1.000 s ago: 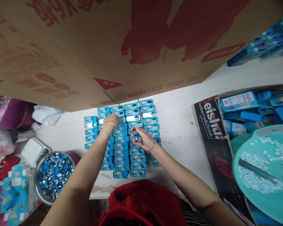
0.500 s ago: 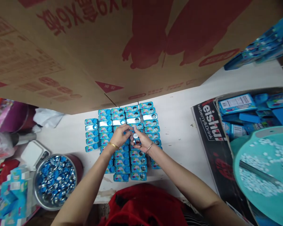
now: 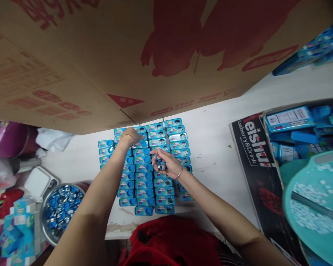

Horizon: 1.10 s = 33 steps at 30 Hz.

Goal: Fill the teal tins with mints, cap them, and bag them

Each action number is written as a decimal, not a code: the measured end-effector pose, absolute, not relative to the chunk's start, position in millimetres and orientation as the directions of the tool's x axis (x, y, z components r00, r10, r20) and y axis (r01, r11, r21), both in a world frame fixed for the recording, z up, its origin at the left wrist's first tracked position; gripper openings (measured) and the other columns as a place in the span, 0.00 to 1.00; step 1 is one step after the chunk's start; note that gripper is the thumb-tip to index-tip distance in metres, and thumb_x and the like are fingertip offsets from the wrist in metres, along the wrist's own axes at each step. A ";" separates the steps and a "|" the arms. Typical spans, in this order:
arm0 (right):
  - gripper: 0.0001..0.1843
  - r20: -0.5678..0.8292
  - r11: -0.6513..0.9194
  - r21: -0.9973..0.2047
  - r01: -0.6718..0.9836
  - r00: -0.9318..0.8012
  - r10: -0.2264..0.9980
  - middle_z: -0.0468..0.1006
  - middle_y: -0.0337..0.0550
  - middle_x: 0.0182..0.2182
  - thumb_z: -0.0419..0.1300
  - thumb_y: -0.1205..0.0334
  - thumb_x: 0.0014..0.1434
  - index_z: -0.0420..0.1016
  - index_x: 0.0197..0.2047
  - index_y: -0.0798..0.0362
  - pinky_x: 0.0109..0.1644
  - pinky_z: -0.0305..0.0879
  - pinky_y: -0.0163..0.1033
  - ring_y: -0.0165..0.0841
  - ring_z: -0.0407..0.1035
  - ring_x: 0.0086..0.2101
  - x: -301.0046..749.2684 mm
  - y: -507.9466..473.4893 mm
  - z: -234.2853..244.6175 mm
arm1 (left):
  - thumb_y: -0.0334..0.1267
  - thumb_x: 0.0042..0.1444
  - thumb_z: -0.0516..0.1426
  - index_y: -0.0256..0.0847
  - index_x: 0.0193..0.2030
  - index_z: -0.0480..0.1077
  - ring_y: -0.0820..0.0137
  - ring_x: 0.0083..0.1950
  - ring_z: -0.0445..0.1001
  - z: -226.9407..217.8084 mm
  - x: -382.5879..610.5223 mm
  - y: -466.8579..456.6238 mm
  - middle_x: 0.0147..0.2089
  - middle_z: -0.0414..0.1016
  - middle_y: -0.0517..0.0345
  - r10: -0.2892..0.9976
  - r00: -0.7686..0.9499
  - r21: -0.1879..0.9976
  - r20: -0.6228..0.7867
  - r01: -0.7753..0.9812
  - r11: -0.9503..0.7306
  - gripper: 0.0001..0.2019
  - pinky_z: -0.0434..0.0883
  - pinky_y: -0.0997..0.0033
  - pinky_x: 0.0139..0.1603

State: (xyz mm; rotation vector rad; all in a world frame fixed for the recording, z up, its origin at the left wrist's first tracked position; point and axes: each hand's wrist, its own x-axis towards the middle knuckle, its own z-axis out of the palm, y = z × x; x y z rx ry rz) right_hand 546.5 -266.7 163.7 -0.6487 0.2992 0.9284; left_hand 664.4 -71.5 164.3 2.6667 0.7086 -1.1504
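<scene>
Several rows of small blue printed tins (image 3: 144, 176) lie on the white table. In the left columns the round end spots are blue; in the right columns many are dark. My left hand (image 3: 131, 136) reaches to the far end of the second column, fingers bent down onto a tin there; what its fingertips hold, if anything, is hidden. Above the third column, my right hand (image 3: 170, 162) is half curled, palm up, around several small round metal caps (image 3: 161, 166). A metal bowl (image 3: 46, 229) at the left holds many blue and silver caps.
A tall cardboard box (image 3: 183, 88) stands along the back of the table. At the right, a dark carton (image 3: 255, 166) holds blue tins, and a turquoise basin (image 3: 294, 229) holds white pellets and a grey strip. A white scale-like device (image 3: 39, 180) sits left.
My left hand has left my right hand and moved away, up and left, onto the far tins. My right hand stays in nearly the same place, its caps now more exposed.
</scene>
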 end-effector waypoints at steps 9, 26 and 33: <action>0.29 -0.559 0.403 -0.343 -0.849 0.529 0.639 0.73 0.38 0.25 0.51 0.38 0.62 0.65 0.54 0.53 0.12 0.46 0.27 0.27 0.65 0.17 547.2 -264.2 163.1 | 0.46 0.56 0.57 0.41 0.43 0.72 0.62 0.43 0.73 203.8 615.3 -98.7 0.41 0.75 0.51 0.121 0.842 0.164 -0.526 0.240 -0.957 0.13 0.68 0.67 0.42; 0.15 -0.535 0.432 -0.184 -0.883 0.458 0.710 0.77 0.42 0.28 0.53 0.53 0.64 0.71 0.44 0.56 0.18 0.61 0.27 0.29 0.74 0.25 557.0 -268.0 157.1 | 0.37 0.58 0.53 0.39 0.38 0.70 0.70 0.35 0.71 191.8 613.0 -92.8 0.34 0.73 0.56 0.096 0.955 0.461 -0.282 0.223 -0.859 0.06 0.66 0.72 0.38; 0.12 -0.537 0.529 -0.212 -0.821 0.551 0.639 0.77 0.40 0.31 0.63 0.56 0.57 0.73 0.40 0.55 0.24 0.67 0.29 0.31 0.75 0.31 561.5 -274.8 161.6 | 0.37 0.48 0.63 0.39 0.21 0.64 0.65 0.33 0.69 175.0 681.4 -76.0 0.24 0.69 0.54 0.318 0.798 0.103 -0.512 0.425 -0.899 0.13 0.62 0.66 0.38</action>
